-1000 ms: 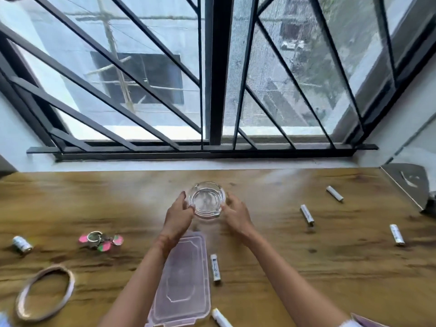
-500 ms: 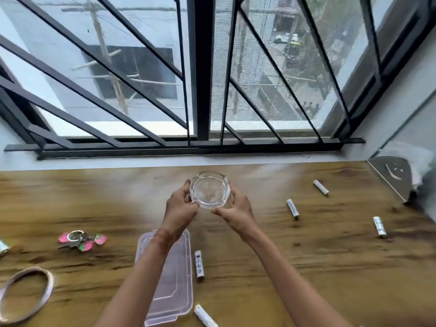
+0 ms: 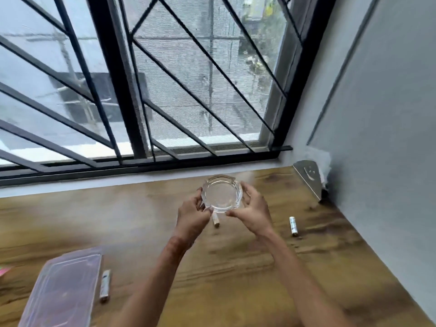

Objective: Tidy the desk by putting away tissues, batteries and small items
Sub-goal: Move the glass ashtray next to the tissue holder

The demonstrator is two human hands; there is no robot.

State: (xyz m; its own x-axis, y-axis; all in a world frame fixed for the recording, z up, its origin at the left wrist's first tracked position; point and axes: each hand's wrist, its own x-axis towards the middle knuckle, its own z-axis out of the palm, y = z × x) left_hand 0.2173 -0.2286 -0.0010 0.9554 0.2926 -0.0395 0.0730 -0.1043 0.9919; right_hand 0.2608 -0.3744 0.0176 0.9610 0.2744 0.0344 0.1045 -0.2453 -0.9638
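Note:
A clear glass ashtray [image 3: 222, 194] is held above the wooden desk [image 3: 236, 267] near the window. My left hand [image 3: 192, 214] grips its left rim and my right hand [image 3: 253, 208] grips its right rim. One battery [image 3: 215, 220] lies on the desk just below the ashtray, partly hidden between my hands. Another battery [image 3: 293, 226] lies to the right. A third battery [image 3: 105, 289] rests beside a clear plastic box lid [image 3: 61, 291] at the lower left.
A barred window [image 3: 141, 90] runs along the desk's far edge. A grey wall [image 3: 377, 138] bounds the right side, with a metal corner bracket [image 3: 310, 178] at the back right. A pink item [image 3: 4, 271] peeks in at the left edge.
Both hands carried the ashtray up off the desk and to the right. The view swung right, so the keys, ring and left-side items left the frame.

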